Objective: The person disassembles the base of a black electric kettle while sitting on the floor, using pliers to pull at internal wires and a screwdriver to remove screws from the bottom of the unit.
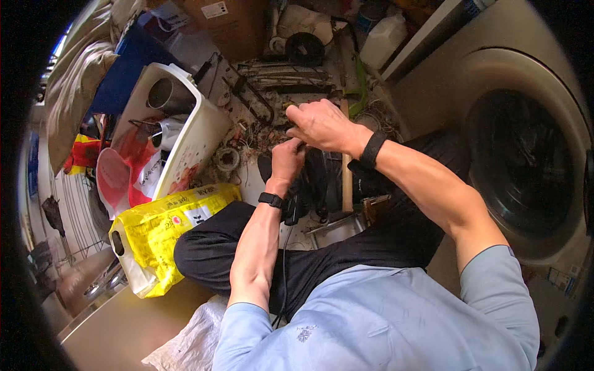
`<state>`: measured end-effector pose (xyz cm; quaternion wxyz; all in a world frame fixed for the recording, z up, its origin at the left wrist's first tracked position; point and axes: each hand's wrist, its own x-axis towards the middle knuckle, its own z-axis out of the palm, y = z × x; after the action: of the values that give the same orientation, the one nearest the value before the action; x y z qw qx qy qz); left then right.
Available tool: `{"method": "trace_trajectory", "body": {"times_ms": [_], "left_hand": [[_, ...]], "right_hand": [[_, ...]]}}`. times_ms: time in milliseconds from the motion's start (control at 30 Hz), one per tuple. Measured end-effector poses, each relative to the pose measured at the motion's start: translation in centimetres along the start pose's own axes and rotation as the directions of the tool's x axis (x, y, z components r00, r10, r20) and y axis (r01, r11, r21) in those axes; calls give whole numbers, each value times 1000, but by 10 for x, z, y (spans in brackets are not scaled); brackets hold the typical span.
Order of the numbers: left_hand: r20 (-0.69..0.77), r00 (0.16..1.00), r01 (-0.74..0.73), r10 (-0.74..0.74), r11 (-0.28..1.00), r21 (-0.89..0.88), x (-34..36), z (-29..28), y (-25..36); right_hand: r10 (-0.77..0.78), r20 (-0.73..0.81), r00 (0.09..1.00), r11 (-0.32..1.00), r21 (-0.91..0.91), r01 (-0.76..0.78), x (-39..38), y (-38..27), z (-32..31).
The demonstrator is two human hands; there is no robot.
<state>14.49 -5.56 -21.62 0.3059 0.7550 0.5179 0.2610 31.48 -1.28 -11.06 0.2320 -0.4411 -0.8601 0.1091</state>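
Note:
My left hand (287, 163) is closed in a fist above the floor, close beside my right hand. Just beyond it, my right hand (330, 127) is also closed, its fingers pinched together and turned to the left. Whatever either hand holds is hidden or too small to name. Below and past them lies a spread of small mixed scraps (252, 133) on the floor. A pale wooden handle (347, 185) stands out under my right wrist. A ring-shaped roll (227, 159) rests left of my left hand. Dark items (322, 185) sit between my knees, their kind unclear.
A yellow plastic bag (164, 238) is by my left knee. Behind it a white bin (201, 117) lies tilted, holding a red-pink scoop (114, 179) and other things. A front-loading washing machine (526, 154) stands on the right. Metal rods (288, 77) and a white jug (385, 42) lie farther back.

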Motion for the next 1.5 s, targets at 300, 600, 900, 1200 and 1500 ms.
{"method": "trace_trajectory", "body": {"times_ms": [300, 600, 900, 1200, 1500], "left_hand": [[-36, 999, 6, -5, 999, 35, -4, 4, -11], [9, 999, 52, -54, 993, 107, -11, 8, -24], [175, 944, 268, -280, 959, 93, -4, -25, -32], [341, 916, 271, -212, 953, -135, 6, -53, -14], [400, 904, 264, -154, 935, -237, 22, -44, 1]], "right_hand": [[50, 4, 999, 998, 26, -50, 2, -9, 11], [180, 118, 977, 982, 41, -186, 2, -25, 2], [403, 584, 705, 904, -132, -407, 26, -1, -34], [-198, 626, 755, 960, -31, 277, 27, 1, -27], [-83, 376, 923, 992, 116, 42, 17, -3, -17]]}}
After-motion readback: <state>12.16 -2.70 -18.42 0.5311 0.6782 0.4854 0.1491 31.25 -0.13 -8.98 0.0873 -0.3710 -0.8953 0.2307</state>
